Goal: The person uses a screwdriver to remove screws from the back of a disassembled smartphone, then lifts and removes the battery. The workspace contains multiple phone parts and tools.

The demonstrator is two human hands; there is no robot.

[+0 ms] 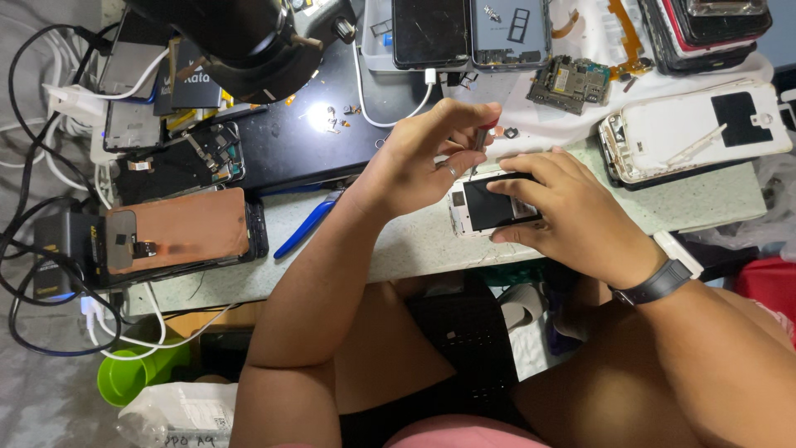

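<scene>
Hands: left hand [427,158] pinching 1 screwdriver [481,143], right hand [568,211] gripping 1 opened phone [489,206]

— What's that phone [489,205] like under my right hand [572,217]?
— White plastic frame, glossy black panel.
— And my left hand [423,158]?
— Screwdriver [482,139], thin metal shaft. Worktop [414,241] looks pale, speckled, matt.
</scene>
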